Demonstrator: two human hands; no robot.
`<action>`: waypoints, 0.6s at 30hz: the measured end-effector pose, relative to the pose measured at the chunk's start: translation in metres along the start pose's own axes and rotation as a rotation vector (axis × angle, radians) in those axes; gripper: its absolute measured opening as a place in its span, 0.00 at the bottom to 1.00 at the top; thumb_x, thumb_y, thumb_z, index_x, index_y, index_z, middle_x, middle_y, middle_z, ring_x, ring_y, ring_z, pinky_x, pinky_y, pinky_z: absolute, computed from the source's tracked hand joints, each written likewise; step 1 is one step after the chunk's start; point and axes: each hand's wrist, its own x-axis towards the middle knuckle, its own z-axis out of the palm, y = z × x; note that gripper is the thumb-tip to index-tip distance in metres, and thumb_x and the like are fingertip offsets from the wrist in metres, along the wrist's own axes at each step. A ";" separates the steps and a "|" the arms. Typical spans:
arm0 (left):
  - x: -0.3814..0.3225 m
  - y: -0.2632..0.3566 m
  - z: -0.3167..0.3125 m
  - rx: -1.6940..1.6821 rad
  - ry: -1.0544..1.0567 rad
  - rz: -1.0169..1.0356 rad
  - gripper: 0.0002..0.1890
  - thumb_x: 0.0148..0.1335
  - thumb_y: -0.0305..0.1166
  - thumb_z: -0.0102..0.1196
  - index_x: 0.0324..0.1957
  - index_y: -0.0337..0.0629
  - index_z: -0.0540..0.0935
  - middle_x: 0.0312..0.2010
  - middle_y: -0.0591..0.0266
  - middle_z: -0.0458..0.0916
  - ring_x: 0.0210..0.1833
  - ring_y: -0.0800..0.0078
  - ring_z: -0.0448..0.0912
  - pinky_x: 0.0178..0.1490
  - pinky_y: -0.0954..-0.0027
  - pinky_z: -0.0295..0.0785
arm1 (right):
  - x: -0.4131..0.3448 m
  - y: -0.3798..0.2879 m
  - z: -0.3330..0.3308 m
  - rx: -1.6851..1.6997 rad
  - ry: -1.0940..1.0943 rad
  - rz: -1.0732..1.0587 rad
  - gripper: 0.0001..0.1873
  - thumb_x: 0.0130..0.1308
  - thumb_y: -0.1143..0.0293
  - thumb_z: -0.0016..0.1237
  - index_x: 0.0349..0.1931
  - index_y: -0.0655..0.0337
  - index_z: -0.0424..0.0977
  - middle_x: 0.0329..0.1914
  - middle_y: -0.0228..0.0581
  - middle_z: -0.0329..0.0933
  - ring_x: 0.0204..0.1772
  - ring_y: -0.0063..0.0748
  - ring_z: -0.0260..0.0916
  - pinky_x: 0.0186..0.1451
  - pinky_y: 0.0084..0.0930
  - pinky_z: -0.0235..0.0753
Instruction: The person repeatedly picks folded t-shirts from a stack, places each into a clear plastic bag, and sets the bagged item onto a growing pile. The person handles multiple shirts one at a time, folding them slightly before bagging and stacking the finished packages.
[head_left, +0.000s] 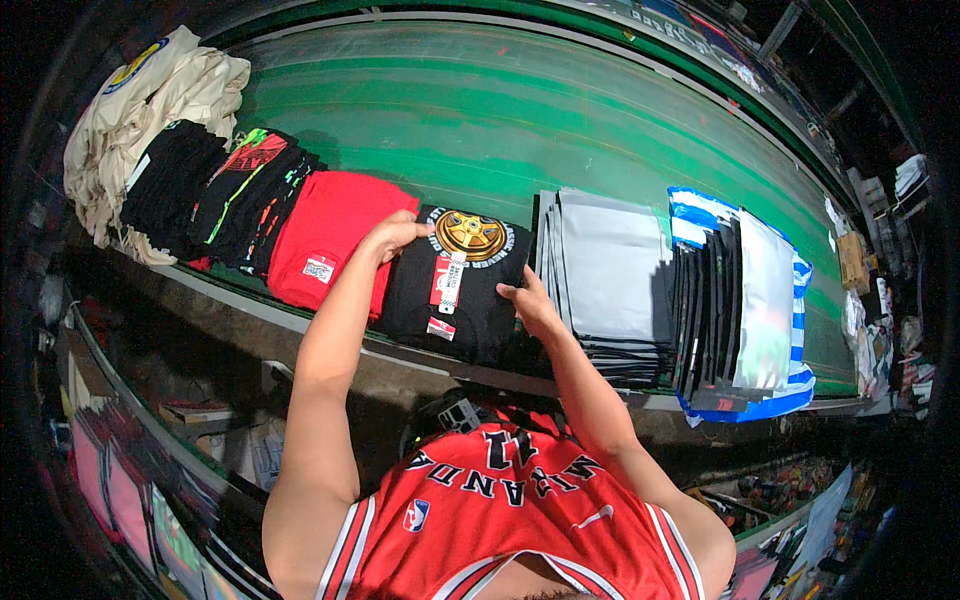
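Observation:
A folded black T-shirt (480, 330) lies before me at the near edge of the green table. It carries a gold wheel print, a hanging paper tag (448, 283) and a small red-and-white size label. My left hand (397, 234) grips its upper left edge, thumb on top. At the right edge, my right hand (531, 301) holds it with the thumb over the cloth; some fingers are hidden. Folded red T-shirts (341, 217) lie directly left, partly behind my left forearm. To the right is a stack of grey plastic mailing bags (615, 262).
Stacked black printed garments (251, 187) and a heap of cream cloth (165, 97) occupy the table's left end. Farther right, packed dark garments (709, 300) lie on a blue-and-white striped plastic bag (802, 289). The green tabletop (465, 97) stretches behind. Shelves with goods (112, 480) stand below left.

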 end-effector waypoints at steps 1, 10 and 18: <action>0.000 -0.002 -0.001 0.087 -0.018 -0.082 0.26 0.70 0.34 0.62 0.63 0.27 0.74 0.56 0.49 0.84 0.52 0.62 0.84 0.58 0.58 0.78 | -0.001 0.003 0.001 0.040 0.047 -0.044 0.41 0.69 0.74 0.59 0.77 0.68 0.51 0.71 0.50 0.70 0.68 0.38 0.69 0.68 0.33 0.71; -0.055 -0.022 0.025 0.068 0.171 0.066 0.44 0.73 0.35 0.58 0.81 0.42 0.47 0.77 0.36 0.58 0.80 0.47 0.58 0.80 0.54 0.55 | -0.040 0.032 0.027 -0.024 0.134 -0.314 0.63 0.56 0.78 0.68 0.81 0.62 0.29 0.79 0.56 0.53 0.77 0.47 0.58 0.78 0.35 0.59; -0.145 -0.043 0.035 0.071 -0.054 -0.068 0.28 0.70 0.25 0.55 0.70 0.49 0.65 0.58 0.53 0.77 0.59 0.65 0.77 0.56 0.59 0.76 | -0.060 0.043 0.018 0.319 0.124 -0.096 0.33 0.66 0.84 0.54 0.72 0.57 0.66 0.58 0.47 0.77 0.60 0.39 0.77 0.64 0.35 0.79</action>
